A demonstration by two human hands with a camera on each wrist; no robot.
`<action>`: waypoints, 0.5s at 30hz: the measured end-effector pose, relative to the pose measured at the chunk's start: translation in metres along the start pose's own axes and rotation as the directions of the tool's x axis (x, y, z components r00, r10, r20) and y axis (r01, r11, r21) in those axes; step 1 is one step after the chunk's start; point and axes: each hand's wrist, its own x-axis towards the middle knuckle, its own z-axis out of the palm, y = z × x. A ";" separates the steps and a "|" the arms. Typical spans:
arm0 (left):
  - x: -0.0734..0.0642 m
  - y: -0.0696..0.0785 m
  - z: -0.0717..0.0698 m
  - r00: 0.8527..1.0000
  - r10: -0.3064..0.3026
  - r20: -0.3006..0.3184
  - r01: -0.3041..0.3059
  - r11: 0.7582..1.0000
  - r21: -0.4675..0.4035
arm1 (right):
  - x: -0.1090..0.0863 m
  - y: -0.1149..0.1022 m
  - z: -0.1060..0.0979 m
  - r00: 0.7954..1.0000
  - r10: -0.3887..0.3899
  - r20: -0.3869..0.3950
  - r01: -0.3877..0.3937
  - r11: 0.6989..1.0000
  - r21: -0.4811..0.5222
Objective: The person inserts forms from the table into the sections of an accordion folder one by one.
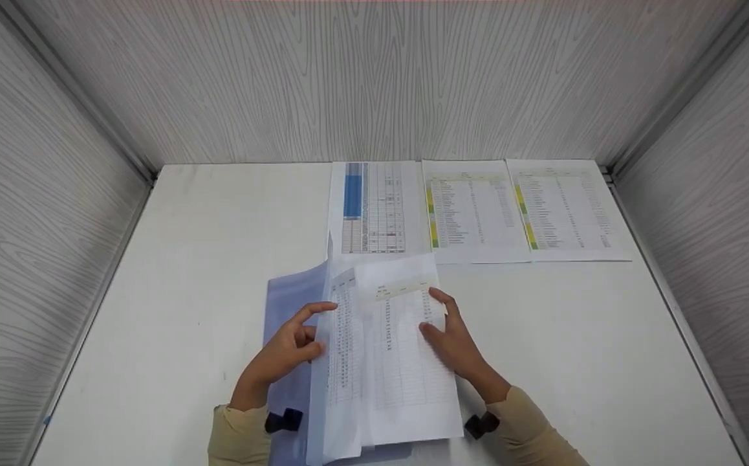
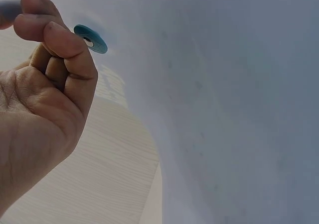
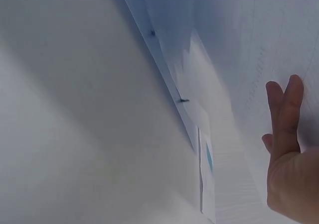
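A translucent blue plastic document folder (image 1: 287,301) lies at the front middle, its near flap raised over printed sheets. My left hand (image 1: 287,346) grips the flap's left edge, index fingertip on its face and the other fingers curled. A teal round snap button (image 2: 90,39) shows beside those fingers in the left wrist view. My right hand (image 1: 455,340) holds a printed sheet (image 1: 407,382) by its right side, the thumb on the printed face. From the right wrist view, fingers (image 3: 286,109) of that hand extend along the back of the paper.
Three printed pages lie side by side along the table's back edge: one with a blue column (image 1: 384,207), two with yellow and green strips, the middle page (image 1: 475,210) and the right page (image 1: 568,210). Wood-grained panels (image 1: 374,77) enclose the white table (image 1: 174,291) on the sides and back.
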 end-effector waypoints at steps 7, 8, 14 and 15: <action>0.001 0.001 0.000 1.000 -0.001 0.003 0.001 1.000 0.002 | 0.000 0.003 0.016 1.000 -0.023 0.006 0.023 0.998 -0.059; 0.001 0.001 0.000 1.000 -0.003 0.002 0.003 1.000 0.002 | 0.000 0.003 0.018 1.000 -0.018 0.012 0.018 0.998 -0.066; 0.001 0.001 0.000 1.000 -0.016 -0.004 0.016 1.000 0.007 | -0.003 0.000 0.023 0.998 0.002 0.063 0.003 0.997 -0.077; 0.001 0.001 0.000 1.000 -0.017 -0.005 0.017 1.000 0.008 | -0.003 0.001 0.023 0.997 0.002 0.073 0.003 0.998 -0.069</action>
